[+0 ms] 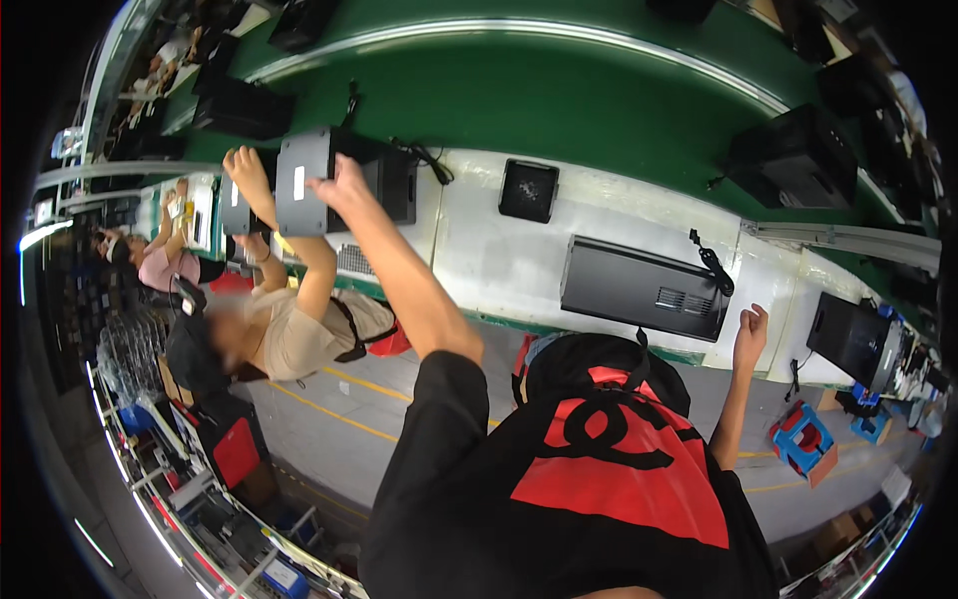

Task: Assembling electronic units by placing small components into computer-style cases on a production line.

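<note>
My left arm reaches far out to the left, and my left hand grips the edge of an upright dark grey computer case with a white label. The thumb lies on the labelled side; the other fingers bend round the edge, partly out of sight. My right hand is held over the bench's near edge with its fingers curled in and nothing seen in them. Nearest to it lies a long black computer case with a vented patch. A coiled black power cord rests on that case's right end.
A co-worker on the left handles another dark case beside mine. A square black tray sits on the white bench. Along the green conveyor belt stands a black case. A blue and red stool is at the right.
</note>
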Demonstrator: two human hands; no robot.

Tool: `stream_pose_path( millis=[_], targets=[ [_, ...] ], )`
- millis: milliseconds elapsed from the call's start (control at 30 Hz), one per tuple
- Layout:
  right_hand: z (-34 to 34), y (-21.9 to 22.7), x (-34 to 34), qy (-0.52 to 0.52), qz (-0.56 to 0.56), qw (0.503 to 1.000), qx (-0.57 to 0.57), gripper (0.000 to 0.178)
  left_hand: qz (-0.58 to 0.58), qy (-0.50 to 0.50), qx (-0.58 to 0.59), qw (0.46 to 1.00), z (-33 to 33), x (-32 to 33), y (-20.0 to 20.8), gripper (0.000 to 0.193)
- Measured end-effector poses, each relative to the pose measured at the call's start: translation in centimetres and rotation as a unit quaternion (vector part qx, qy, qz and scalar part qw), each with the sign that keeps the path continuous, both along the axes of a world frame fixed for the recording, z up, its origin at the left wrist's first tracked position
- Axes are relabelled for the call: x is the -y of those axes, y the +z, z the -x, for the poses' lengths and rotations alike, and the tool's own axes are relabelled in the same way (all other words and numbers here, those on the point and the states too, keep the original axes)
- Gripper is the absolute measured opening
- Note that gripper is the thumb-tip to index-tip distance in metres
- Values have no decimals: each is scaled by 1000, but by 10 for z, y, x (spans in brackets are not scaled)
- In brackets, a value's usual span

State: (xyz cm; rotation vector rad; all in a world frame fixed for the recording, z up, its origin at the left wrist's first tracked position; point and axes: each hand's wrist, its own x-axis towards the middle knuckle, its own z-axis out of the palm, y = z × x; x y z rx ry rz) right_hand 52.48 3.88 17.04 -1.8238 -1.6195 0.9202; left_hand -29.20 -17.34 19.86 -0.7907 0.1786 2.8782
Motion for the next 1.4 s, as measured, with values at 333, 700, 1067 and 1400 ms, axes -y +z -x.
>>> stream_pose_path(
  millis=[333, 700, 1067, 1400],
  targets=[
    [-11, -3, 17, -30, 52, 998, 4, 27, -131, -39, 18, 990, -48, -54, 88, 42],
    [-20, -9, 39, -102, 20, 993, -53, 27, -221, -376, -121, 892, -256, -115, 296, 35],
    [-29, -9, 76, -224, 7, 924, -311, 26, -216, -726, -16, 653, -449, -189, 364, 35],
    [-110, -41, 196, -440, 4, 824, -356, 25, -185, -867, 78, 457, -711, -296, 296, 32]
  ],
)
